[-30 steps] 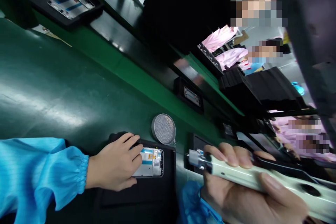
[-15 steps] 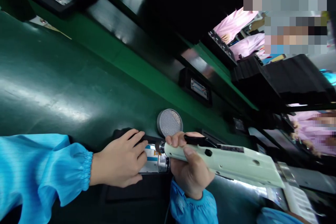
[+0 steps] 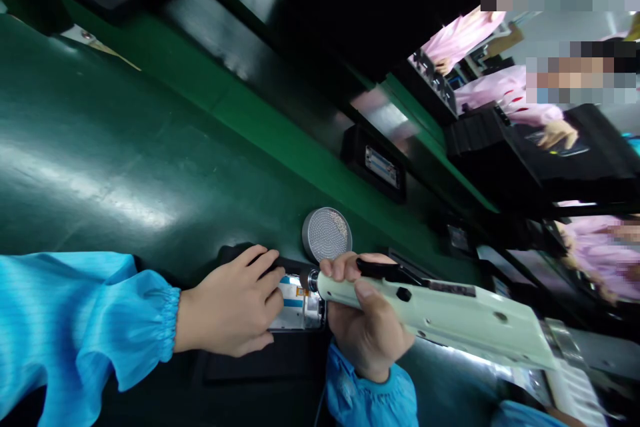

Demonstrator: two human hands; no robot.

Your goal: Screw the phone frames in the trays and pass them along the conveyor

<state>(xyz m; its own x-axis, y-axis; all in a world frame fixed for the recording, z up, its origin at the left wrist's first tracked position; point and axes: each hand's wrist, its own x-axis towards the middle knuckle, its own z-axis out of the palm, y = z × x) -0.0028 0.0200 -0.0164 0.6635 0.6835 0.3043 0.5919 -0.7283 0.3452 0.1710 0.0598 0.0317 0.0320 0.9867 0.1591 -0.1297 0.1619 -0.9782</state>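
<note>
The fingers of the left hand point(image 3: 225, 310) are spread and arched over one end of the opened phone point(image 3: 297, 317), which lies beneath and just beyond their tips on a black pad point(image 3: 270, 367). The fingers of the right hand point(image 3: 367, 340) are wrapped around a pale green power screwdriver point(image 3: 450, 313), its nose pointing from their tips toward the phone's far edge. Whether the bit touches the phone is hidden.

Just past the right fingertips, a round dish point(image 3: 327, 235) of tiny loose bits sits on the table point(image 3: 150, 167).

The main risk seems to be a slip: if the screwdriver leans as much as it appears to, the bit could skid and scratch the frame or tear the orange ribbon point(image 3: 303, 292) near its nose. Light pressure from the left fingers might let the phone turn. A careless knuckle could also knock the dish.
</note>
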